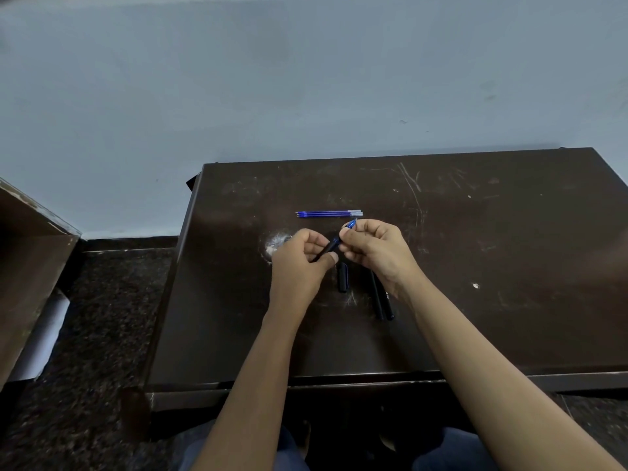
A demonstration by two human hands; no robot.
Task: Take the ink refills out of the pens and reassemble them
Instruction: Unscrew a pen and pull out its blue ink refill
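Head view shows a scratched dark brown table [509, 266]. Both hands work over its middle, so small parts have a safe place to land. The left hand [300, 263] grips the dark pen [331, 246] by its body to keep it steady. The right hand [377, 248] pinches the blue tip end [350, 224], likely to twist it. Two more dark pens [376, 297] lie by the right wrist. Three blue ink refills [328, 214] lie side by side just past the hands, out of the way. A black cap [342, 277] lies near the left thumb.
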